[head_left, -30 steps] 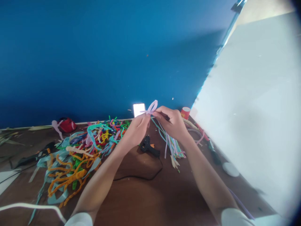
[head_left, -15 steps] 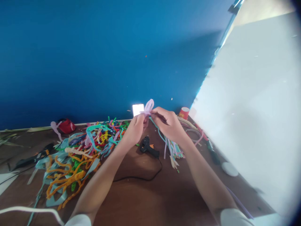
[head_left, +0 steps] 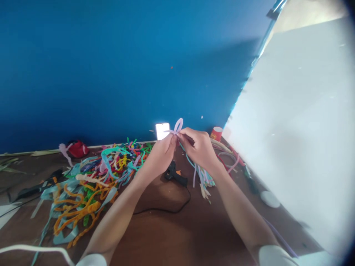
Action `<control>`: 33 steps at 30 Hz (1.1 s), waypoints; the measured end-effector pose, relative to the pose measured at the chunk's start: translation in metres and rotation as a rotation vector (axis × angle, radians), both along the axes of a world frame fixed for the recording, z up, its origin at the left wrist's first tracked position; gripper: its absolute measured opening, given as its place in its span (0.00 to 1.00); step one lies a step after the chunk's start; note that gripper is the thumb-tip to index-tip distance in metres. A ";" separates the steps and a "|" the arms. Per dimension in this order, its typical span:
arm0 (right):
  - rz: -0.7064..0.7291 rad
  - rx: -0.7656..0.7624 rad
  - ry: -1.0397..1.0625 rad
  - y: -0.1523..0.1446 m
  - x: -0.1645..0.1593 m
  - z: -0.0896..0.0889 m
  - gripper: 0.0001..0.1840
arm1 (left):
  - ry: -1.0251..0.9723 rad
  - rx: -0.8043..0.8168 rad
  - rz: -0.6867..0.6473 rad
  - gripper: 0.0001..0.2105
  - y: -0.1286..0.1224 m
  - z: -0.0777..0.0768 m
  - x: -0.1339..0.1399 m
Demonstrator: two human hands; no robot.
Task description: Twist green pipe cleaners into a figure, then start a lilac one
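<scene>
Between my hands is a lilac pipe cleaner (head_left: 179, 125), bent into an upright loop with a short end sticking out to the left. My left hand (head_left: 163, 150) pinches it from below, thumb and fingers pressed together at the base of the loop. From the other side my right hand (head_left: 196, 144) grips the same base with thumb and forefinger. The fingertips nearly meet, and the part between them is hidden. Just behind the loop a phone (head_left: 162, 130) with a bright screen leans against the wall. Below my hands lies a black glue gun (head_left: 176, 175), partly covered by my left hand.
A tangled heap of coloured pipe cleaners (head_left: 122, 159) spreads over the left side, with orange ones (head_left: 83, 210) nearer me. More pale strands (head_left: 203, 177) lie under my right forearm. A red paper cup (head_left: 216, 133) stands by the wall; a white round disc (head_left: 270, 198) is at right.
The lilac loop has turned and looks narrower, a single loop where two strands showed before. My hands have drawn closer together, and the left has rolled slightly over the glue gun.
</scene>
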State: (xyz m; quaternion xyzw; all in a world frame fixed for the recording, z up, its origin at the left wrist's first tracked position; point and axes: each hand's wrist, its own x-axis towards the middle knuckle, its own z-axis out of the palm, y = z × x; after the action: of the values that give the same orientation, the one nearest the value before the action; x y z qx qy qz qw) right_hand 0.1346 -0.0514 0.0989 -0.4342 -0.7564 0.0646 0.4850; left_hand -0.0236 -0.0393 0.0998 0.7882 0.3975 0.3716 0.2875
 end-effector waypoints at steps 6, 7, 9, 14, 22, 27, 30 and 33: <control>-0.009 0.026 -0.044 -0.002 0.001 0.002 0.11 | 0.005 0.004 -0.027 0.15 -0.008 0.006 0.000; -0.003 0.023 -0.036 -0.003 0.001 0.003 0.11 | -0.042 -0.001 -0.032 0.16 -0.006 0.005 0.000; 0.010 0.015 -0.018 -0.004 0.000 0.004 0.10 | -0.123 -0.037 -0.032 0.18 -0.004 0.003 -0.001; 0.050 -0.015 0.054 -0.005 -0.001 0.003 0.10 | -0.143 -0.052 -0.012 0.18 0.000 0.001 0.000; 0.083 -0.064 0.189 -0.003 -0.003 0.002 0.16 | -0.119 0.046 0.002 0.17 -0.003 0.003 0.000; 0.203 -0.231 0.383 0.005 -0.002 -0.001 0.18 | -0.183 -0.113 -0.081 0.18 -0.001 0.001 -0.001; 0.289 -0.310 0.537 0.008 -0.003 -0.004 0.17 | -0.267 -0.288 -0.161 0.18 0.000 0.000 0.000; 0.346 -0.340 0.628 0.008 -0.005 -0.006 0.15 | -0.349 -0.464 -0.215 0.17 0.000 0.002 0.002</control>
State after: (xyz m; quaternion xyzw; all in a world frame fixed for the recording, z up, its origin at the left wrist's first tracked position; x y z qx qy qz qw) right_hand 0.1291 -0.0433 0.0932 -0.3337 -0.6119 0.3991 0.5958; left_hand -0.0220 -0.0391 0.1014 0.6632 0.3306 0.3681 0.5616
